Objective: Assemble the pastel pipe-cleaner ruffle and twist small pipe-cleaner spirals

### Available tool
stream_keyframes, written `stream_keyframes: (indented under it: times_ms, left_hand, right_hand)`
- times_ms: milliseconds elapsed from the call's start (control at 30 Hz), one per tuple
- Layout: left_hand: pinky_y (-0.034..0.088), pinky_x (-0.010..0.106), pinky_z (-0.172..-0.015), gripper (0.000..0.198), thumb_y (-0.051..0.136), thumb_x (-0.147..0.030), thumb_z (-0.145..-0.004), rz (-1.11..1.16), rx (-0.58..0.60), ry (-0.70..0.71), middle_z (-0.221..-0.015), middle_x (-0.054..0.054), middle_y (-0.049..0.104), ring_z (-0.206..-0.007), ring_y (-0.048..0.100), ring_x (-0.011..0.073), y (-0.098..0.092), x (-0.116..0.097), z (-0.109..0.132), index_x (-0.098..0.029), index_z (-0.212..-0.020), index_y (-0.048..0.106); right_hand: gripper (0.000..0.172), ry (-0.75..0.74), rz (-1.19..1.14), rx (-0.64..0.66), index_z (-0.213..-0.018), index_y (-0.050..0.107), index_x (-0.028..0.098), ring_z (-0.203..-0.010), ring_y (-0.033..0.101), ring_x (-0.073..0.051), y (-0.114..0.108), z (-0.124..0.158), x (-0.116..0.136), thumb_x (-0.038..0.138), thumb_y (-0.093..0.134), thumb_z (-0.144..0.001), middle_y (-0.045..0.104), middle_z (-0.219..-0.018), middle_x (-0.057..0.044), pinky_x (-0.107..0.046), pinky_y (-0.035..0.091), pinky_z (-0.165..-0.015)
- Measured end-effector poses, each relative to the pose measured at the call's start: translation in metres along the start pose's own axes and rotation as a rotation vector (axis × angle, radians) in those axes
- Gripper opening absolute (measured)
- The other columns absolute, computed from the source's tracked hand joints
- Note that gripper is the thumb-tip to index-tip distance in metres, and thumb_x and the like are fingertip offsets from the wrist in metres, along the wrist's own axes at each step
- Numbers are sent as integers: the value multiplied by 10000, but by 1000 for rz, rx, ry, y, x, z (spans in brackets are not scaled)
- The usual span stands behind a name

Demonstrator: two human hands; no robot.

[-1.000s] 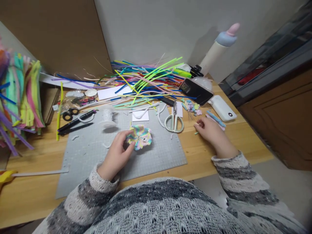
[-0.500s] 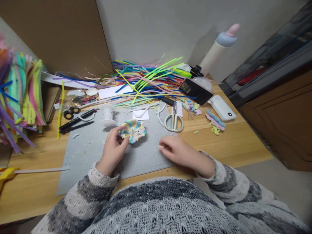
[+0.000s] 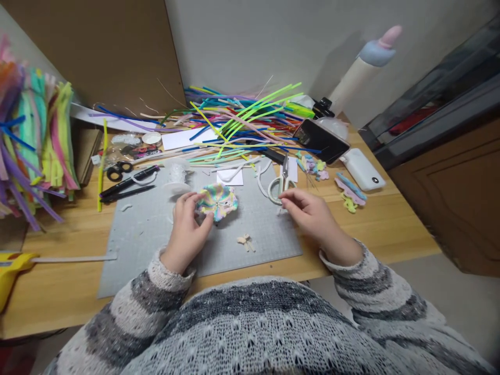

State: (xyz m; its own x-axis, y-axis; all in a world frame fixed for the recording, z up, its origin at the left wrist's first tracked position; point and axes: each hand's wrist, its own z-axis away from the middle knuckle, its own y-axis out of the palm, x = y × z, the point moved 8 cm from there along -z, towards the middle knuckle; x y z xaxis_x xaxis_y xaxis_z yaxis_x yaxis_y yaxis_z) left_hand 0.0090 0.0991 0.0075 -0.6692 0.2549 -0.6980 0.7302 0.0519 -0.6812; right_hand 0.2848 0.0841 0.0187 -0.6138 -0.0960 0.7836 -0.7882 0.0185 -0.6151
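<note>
Cream piece (image 3: 245, 241) now lies near the mat's (image 3: 156, 255) near edge, leaving the right hand (image 3: 310, 216) rid of it, fingertips nearly together at the scissors (image 3: 284, 177), hold unclear, while left hand (image 3: 187, 229) loosely pinches the pastel flower's (image 3: 219, 201) rim, mid-mat.

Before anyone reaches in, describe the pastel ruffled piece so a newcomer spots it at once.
Find the grey mat on the wooden table. Near its middle, the left hand holds the ruffled piece by its edge. Unlike the small cream piece nearby, it is round and striped in pastels.
</note>
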Motion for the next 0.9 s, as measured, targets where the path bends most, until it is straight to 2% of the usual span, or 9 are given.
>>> stream_keyframes:
  times_ms: [67,133,200,267,300,367,533,800,900]
  left_hand:
    - [399,537,-1029,381,609,-214,-828,-109,-89,90,-1281,127,452,-1267,423,313,-9,-12,3,-216,-1197,512]
    - [384,545,-1039,363,614,-167,-826,-142,-143,239,-1231,113,495,-1220,463,299,-14,-28,9,-227,-1171,519]
    - [471,460,-949,308,581,-125,-852,-59,-21,425,-1119,89,562,-1090,544,241,-3,-45,18,-223,-1139,527]
    - [526,361,-828,200,528,-125,-897,46,225,541,-1010,68,593,-952,585,187,18,-57,30,-207,-1080,540]
    - [533,337,-786,140,512,-144,-914,68,333,540,-978,63,595,-910,589,176,28,-58,35,-198,-1039,547]
    - [539,342,-756,70,513,-194,-922,46,441,464,-961,66,588,-878,587,181,44,-56,40,-185,-980,551]
    - [536,371,-733,85,511,-212,-913,-106,487,356,-967,76,582,-856,586,204,61,-48,44,-169,-968,561]
    - [517,338,-684,101,509,-217,-910,-115,453,375,-873,51,566,-795,571,186,56,-49,44,-177,-833,559]
    - [529,341,-709,50,510,-202,-911,-2,428,381,-932,59,567,-832,578,181,49,-53,45,-184,-891,553]
  right_hand:
    - [175,32,-10,-58,-918,643,197,-709,595,-161,-9,2,-9,334,541,-880,655,-783,-16,-281,437,-640]
    - [157,50,-10,-60,-882,633,196,-694,584,-157,-10,5,-12,326,546,-872,646,-768,-14,-283,435,-636]
    - [139,43,14,58,-841,620,197,-681,572,-152,5,11,-7,308,543,-875,633,-744,-10,-285,433,-633]
    - [129,-21,83,280,-810,612,201,-707,571,-154,33,23,7,290,550,-879,631,-761,-15,-291,432,-650]
    - [120,-64,130,349,-808,606,203,-714,562,-156,46,30,16,292,565,-877,622,-767,-16,-292,428,-656]
    - [117,-139,240,403,-864,593,204,-794,564,-177,65,42,30,317,618,-852,626,-876,-40,-305,428,-687]
    - [75,-219,478,372,-849,587,184,-823,557,-202,92,48,41,247,559,-877,618,-883,-64,-318,392,-681]
    - [121,-261,426,327,-866,613,185,-816,561,-189,95,34,43,236,514,-914,627,-874,-55,-312,403,-705]
    - [147,-250,324,252,-938,620,186,-857,583,-187,70,24,43,264,495,-931,643,-920,-60,-310,429,-743]
